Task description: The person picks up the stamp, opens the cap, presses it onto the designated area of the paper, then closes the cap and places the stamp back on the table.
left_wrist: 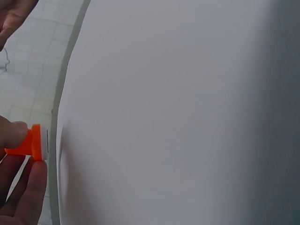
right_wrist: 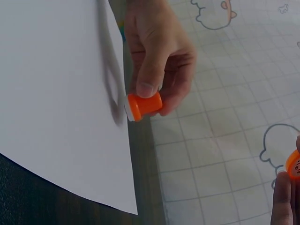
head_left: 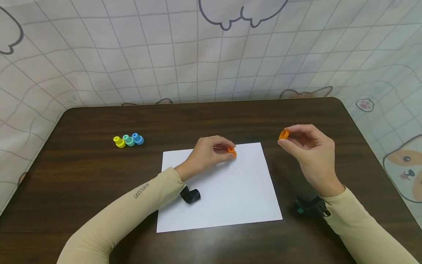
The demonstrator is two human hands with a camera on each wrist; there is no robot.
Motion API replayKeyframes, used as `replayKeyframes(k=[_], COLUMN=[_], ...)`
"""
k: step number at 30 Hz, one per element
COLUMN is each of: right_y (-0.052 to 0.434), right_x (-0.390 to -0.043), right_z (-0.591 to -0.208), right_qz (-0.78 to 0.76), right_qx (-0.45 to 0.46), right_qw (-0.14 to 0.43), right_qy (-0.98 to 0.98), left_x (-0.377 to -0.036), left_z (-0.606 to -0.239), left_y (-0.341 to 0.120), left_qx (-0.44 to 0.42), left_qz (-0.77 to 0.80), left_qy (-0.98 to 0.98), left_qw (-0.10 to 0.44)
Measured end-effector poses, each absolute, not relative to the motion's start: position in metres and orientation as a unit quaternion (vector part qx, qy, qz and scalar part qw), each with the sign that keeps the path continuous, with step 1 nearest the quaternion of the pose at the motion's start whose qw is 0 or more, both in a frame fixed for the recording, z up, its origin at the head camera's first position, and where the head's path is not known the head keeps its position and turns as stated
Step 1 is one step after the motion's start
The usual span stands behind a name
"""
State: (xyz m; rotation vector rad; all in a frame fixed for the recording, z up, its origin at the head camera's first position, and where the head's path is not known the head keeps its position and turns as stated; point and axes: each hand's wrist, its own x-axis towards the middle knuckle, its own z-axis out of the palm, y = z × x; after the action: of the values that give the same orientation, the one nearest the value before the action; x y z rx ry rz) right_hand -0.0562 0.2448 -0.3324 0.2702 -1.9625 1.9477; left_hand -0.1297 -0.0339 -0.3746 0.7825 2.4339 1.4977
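My left hand [head_left: 206, 154] pinches a small orange stamp [head_left: 233, 152] between thumb and fingers over the far part of a white paper sheet [head_left: 237, 194]. In the left wrist view the stamp [left_wrist: 36, 140] has a narrow orange handle and a wider rim with a white face, turned toward the paper. To the right of the sheet, my right hand [head_left: 313, 157] holds an orange cap [head_left: 284, 134] by its edge with thumb and fingertips, raised above the table. Dark marks show on the cap's pale face [right_wrist: 294, 166] in the right wrist view.
Three stamps stand side by side at the left of the dark wooden table [head_left: 82, 176]: yellow [head_left: 119, 142], teal [head_left: 128, 140] and blue [head_left: 138, 139]. A black wrist camera [head_left: 190, 195] sits under the left sleeve. Behind the table hangs a white checked cloth [head_left: 184, 69].
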Motion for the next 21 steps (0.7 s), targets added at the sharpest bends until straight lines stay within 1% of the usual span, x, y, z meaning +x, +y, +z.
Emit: replayKeyframes(k=[9, 21], right_y=[0.2449, 0.2455], right_x=[-0.0552, -0.0547], right_z=[-0.3321, -0.3319], right_qz=[0.697, 0.684], right_qx=[0.094, 0.105], right_qw=[0.176, 0.181], right_qy=[-0.689, -0.699], left_x=[-0.1293, -0.1282], left_z=[-0.3707, -0.3706], left_y=[-0.0329, -0.0292], left_qx=[0.263, 0.286], left_qz=[0.452, 0.425], left_qy=[0.846, 0.854], left_qw=[0.100, 0.089])
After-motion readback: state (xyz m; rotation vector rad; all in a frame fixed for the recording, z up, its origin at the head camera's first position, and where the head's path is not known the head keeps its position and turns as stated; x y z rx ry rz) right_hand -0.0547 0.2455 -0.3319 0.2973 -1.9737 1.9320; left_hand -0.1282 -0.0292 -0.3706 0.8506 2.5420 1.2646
